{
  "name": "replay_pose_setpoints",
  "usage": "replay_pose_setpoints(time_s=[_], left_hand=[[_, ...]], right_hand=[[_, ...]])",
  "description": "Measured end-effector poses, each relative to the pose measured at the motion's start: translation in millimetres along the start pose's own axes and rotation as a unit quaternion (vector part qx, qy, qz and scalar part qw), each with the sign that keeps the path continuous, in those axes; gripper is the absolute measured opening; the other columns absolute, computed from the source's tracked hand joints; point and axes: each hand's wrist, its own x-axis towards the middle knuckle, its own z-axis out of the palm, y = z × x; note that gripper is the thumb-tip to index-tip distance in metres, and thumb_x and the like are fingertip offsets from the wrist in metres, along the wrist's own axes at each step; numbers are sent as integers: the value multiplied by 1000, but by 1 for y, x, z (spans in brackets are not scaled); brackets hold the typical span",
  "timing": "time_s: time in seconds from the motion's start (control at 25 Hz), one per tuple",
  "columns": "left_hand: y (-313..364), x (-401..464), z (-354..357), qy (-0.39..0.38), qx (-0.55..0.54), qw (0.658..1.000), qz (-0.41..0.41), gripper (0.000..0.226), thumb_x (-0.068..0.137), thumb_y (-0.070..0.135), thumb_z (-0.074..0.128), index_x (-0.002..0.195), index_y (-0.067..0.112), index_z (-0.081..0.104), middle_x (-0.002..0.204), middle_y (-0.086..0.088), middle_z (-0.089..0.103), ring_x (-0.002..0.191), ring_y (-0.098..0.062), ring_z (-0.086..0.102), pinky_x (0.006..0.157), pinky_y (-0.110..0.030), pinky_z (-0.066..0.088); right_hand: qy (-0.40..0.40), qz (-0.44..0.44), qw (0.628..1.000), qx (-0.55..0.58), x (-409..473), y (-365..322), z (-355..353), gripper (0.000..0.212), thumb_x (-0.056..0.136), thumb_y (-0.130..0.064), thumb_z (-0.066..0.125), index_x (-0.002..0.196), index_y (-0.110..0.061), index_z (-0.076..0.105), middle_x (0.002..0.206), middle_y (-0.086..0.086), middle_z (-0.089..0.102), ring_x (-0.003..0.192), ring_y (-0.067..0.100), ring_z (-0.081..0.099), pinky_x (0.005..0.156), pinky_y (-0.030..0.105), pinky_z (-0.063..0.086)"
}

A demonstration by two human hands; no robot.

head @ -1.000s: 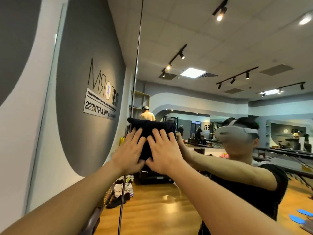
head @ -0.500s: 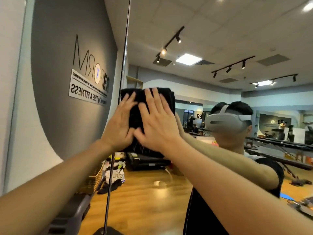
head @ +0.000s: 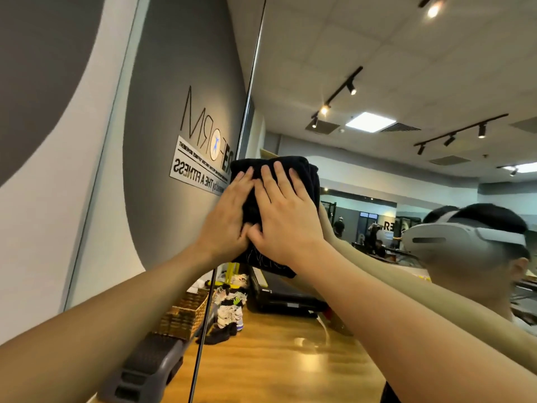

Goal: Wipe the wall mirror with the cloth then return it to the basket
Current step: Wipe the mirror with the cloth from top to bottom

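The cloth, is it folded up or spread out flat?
Folded. The black cloth is a thick bundle with layered edges on its right side, pressed on the mirror under both hands.

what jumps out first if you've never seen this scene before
Dead centre, the left hand and right hand press a black cloth flat against the wall mirror. At right, the glass reflects a person in a white headset. A woven basket sits low at centre-left.
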Motion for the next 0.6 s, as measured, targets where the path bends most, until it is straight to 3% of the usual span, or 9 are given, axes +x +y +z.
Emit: replay_pose_setpoints(time_s=[0.2, 0.28, 0.44, 0.6], left_hand=[[-6, -16, 17, 79, -26, 996, -11, 63, 92, 27, 47, 152, 11, 39, 161, -5, 36, 150, -22, 31, 123, -43, 28], [-7, -28, 25, 92, -31, 995, -12, 62, 90, 22, 47, 151, 10, 43, 160, -8, 38, 149, -24, 33, 123, -42, 28], [-2, -54, 34, 83, -20, 996, -17, 65, 89, 6, 54, 152, 10, 41, 162, -8, 34, 151, -25, 28, 125, -40, 22], [20, -69, 37, 54, -14, 998, -3, 72, 87, 10, 53, 155, 10, 34, 165, -10, 26, 153, -28, 20, 126, -38, 16]], right_hand=[[39, 25, 999, 3, -9, -12, 8, 72, 91, -48, 47, 155, -15, 37, 165, 10, 30, 156, 28, 16, 127, 45, 4], [42, 41, 998, -3, -26, -24, 16, 68, 94, -48, 46, 155, -18, 37, 164, 6, 32, 155, 26, 18, 127, 45, 7], [17, 62, 997, -31, -54, -44, 24, 65, 99, -45, 43, 157, -19, 32, 166, 3, 27, 156, 24, 15, 127, 45, 7], [-16, 65, 996, -50, -82, -43, 13, 64, 102, -40, 43, 160, -20, 25, 169, 2, 20, 157, 22, 9, 128, 45, 4]])
